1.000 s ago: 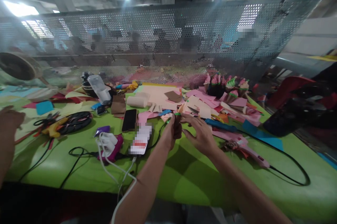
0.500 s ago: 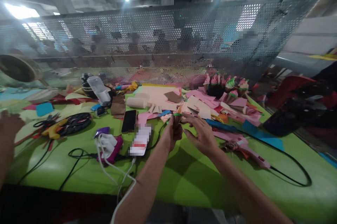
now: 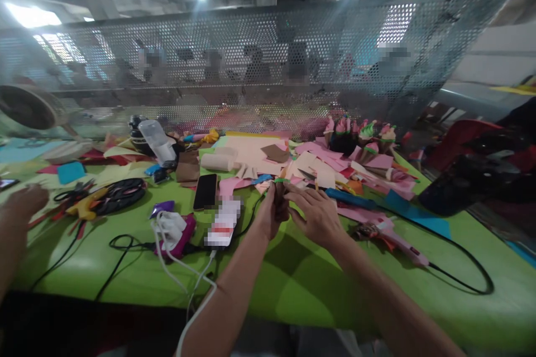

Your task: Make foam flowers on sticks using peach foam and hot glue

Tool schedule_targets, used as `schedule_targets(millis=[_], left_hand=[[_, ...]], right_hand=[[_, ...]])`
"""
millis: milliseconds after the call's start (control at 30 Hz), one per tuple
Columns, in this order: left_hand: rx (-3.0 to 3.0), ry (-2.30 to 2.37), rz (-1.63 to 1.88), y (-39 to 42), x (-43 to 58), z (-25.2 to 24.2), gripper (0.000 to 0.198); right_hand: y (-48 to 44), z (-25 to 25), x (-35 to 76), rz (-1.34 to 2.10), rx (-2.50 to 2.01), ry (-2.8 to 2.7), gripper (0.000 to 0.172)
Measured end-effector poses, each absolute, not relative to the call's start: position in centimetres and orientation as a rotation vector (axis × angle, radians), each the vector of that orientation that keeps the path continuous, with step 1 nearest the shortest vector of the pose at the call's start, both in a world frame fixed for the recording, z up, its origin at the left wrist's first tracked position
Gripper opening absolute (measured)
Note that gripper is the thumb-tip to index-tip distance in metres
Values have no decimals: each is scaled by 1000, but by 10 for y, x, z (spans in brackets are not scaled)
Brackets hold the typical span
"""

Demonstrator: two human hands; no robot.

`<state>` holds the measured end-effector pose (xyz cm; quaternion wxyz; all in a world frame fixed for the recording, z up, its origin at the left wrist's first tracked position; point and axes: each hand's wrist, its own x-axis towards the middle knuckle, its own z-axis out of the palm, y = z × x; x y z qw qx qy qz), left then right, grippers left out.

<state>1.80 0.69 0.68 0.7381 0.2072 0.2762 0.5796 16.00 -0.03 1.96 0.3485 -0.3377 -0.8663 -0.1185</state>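
Near the middle of the table, my left hand is closed around a small brown craft ice-cream cone with a green rim and a pale orange tip. Most of the cone is hidden by my fingers. My right hand is beside it on the right, fingers stretched out and thumb apart, its fingertips at the cone's upper side; whether they press on it I cannot tell. Just behind my hands lie pink and cream foam sheets. A pink glue gun lies to the right of my right hand.
Left of my arms are a charging phone, a black phone, a magenta power adapter and cables. Finished cones stand at the back right. Another person's hand is at far left, near scissors. A perforated metal screen stands behind.
My right hand has moved slightly left, bringing its fingertips to the cone. My left hand keeps its hold. The other person's hand at far left has shifted a little right.
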Motion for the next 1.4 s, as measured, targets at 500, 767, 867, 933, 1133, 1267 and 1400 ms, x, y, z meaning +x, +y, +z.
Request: schedule_targets(millis=[500,767,867,933,1133,1267,1400], left_hand=[[476,643,1276,9,18,5,55],[582,640,1255,9,17,3,57],[587,662,1262,9,17,4,59],[579,686,1263,9,18,5,60],[576,701,1277,7,18,6,60],[559,734,1253,9,18,6,57],[588,681,1229,10,17,5,57]], right_hand=[[0,21,160,-233,-828,-2196,26],[3,21,163,-202,-895,-2182,27],[2,21,162,-203,-909,-2160,27],[2,21,162,-208,-903,-2153,27],[1,22,161,-214,-895,-2191,33],[1,23,161,-184,-883,-2140,30],[1,22,162,-168,-880,-2123,31]])
